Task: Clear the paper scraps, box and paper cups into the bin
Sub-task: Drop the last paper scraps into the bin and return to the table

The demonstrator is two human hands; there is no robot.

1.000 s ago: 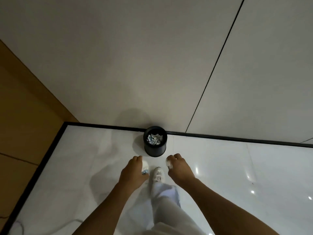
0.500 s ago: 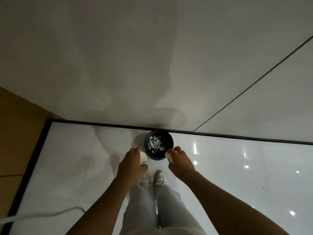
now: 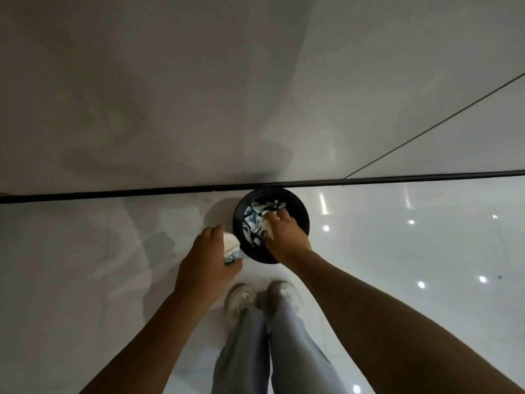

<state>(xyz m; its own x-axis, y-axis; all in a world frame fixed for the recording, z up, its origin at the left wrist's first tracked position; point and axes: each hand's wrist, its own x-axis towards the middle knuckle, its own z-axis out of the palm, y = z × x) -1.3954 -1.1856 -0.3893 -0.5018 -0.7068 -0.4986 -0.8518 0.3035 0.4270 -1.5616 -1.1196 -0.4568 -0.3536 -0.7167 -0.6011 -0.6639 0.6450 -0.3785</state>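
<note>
Single head-worn wide-angle view, looking steeply down and forward from standing height past both forearms onto the glossy floor [image 3: 397,280], shoes [image 3: 241,300] and black bin [image 3: 301,211] at the wall [image 3: 199,95] base.

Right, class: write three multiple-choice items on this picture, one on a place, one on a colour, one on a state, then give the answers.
1. Where does the bin stand?
A. on the floor against the wall
B. on a table
C. on a chair

2. What colour is the bin?
A. white
B. black
C. red

3. What is the left hand doing?
A. resting flat on the floor
B. hanging empty
C. holding a paper scrap

Answers: 1 A, it sits by the dark strip at the wall's foot. 2 B, its rim is black. 3 C, white paper shows between its fingers, beside the bin.
</note>
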